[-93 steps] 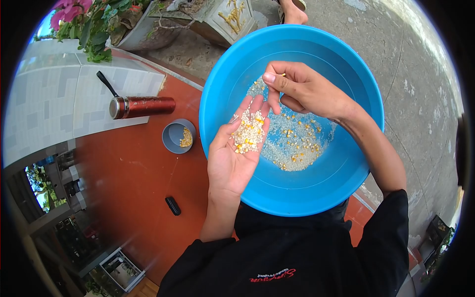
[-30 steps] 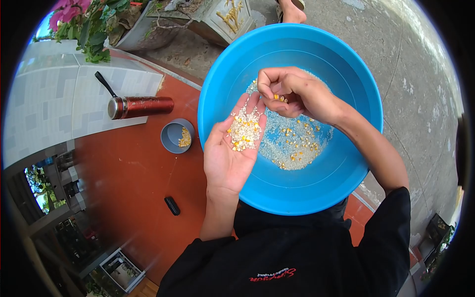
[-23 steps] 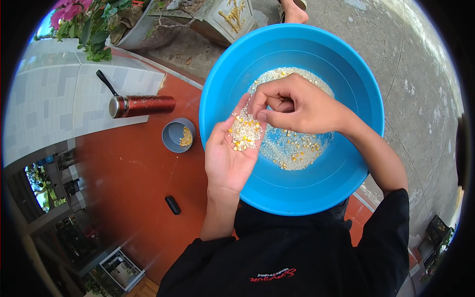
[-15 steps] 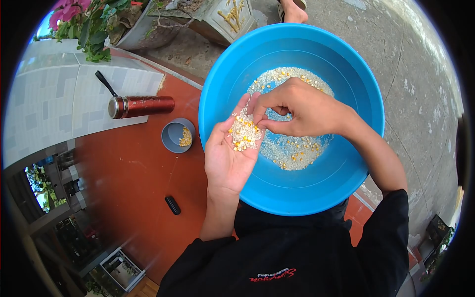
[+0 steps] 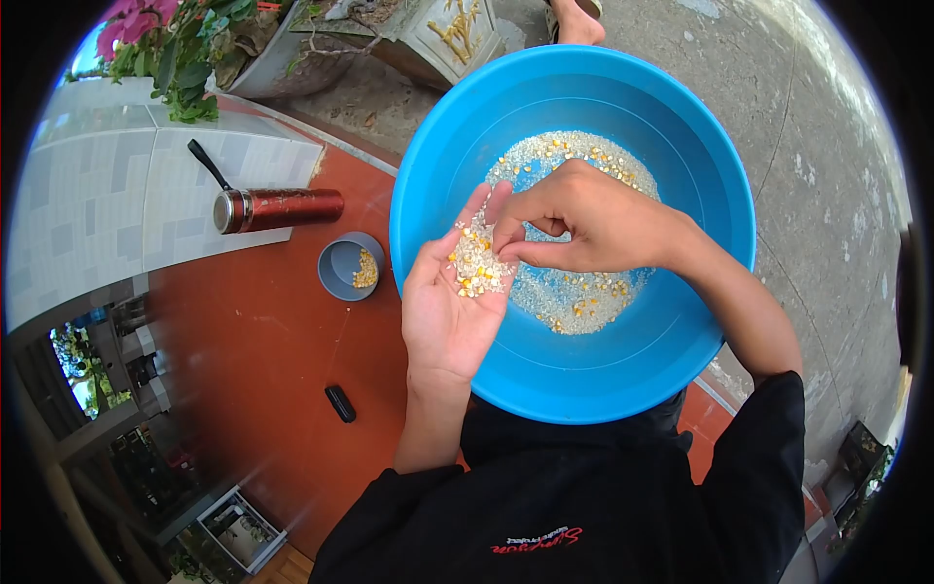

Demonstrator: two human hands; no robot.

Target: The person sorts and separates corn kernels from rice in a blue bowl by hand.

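My left hand (image 5: 443, 316) lies palm up at the left side of a large blue basin (image 5: 574, 389), cupping a small heap of white grains mixed with yellow corn kernels (image 5: 477, 267). Over that heap, my right hand (image 5: 598, 219) has its thumb and index finger pinched together, the tips touching the grains. Whatever sits between those fingertips is hidden. More white grains and corn kernels (image 5: 582, 302) spread across the basin floor, partly covered by my right hand.
A grey bowl (image 5: 338, 271) with some corn kernels stands on the red floor (image 5: 263, 360) left of the basin. Behind it lies a red thermos flask (image 5: 287, 209). A small black object (image 5: 340, 403) is nearer me. Planters stand at the back, beside a person's foot (image 5: 580, 26).
My right hand's pinched fingertips have shifted slightly left and down onto the heap in my left palm. My left hand has stayed nearly still.
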